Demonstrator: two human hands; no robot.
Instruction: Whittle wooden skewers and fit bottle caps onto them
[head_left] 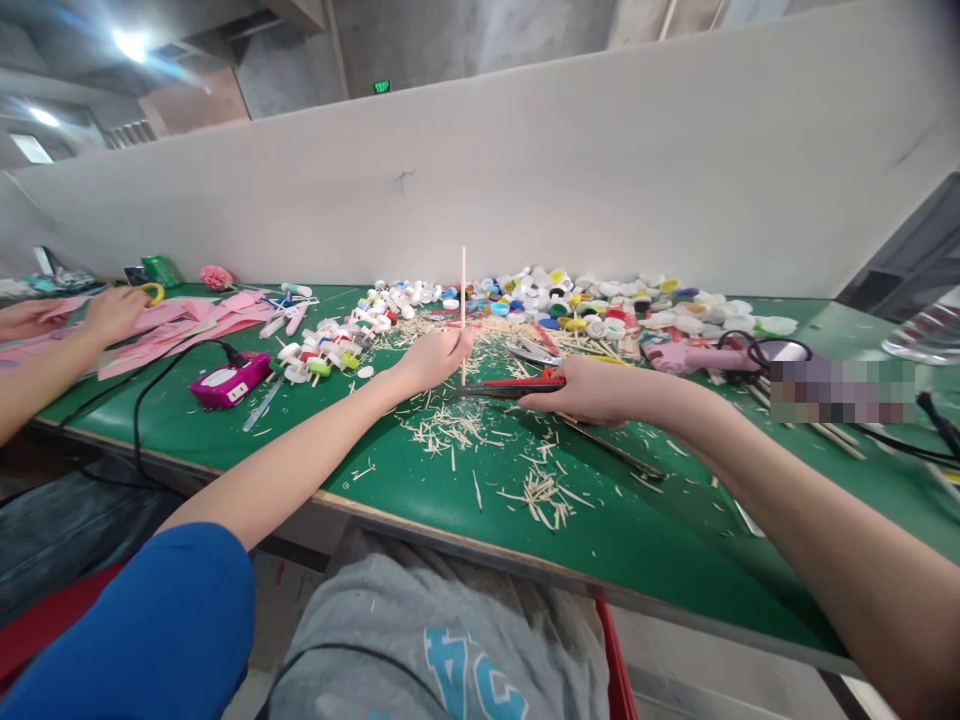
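Note:
A thin wooden stick [463, 285] stands upright in my left hand [439, 358], pinched between thumb and fingers. Its lower end meets the tip of a long, dark-jawed cutting tool with red on it [517, 385]. My right hand [596, 390] is closed around that tool; its exact kind is hard to make out. Beneath both hands lie wood shavings [446, 425] and a second heap of slivers [546, 495]. A dark metal strip [615, 448] slants out below my right hand. Scissors [532, 350] lie just behind the tool.
Bottle caps [551, 295] pile along the wall, with capped stick pieces [319, 350] to the left. A magenta corded box [229, 380], pink paper [187, 325] and a pink glue gun [701, 355] lie around. At far left, another person's hand [116, 310] holds something yellow.

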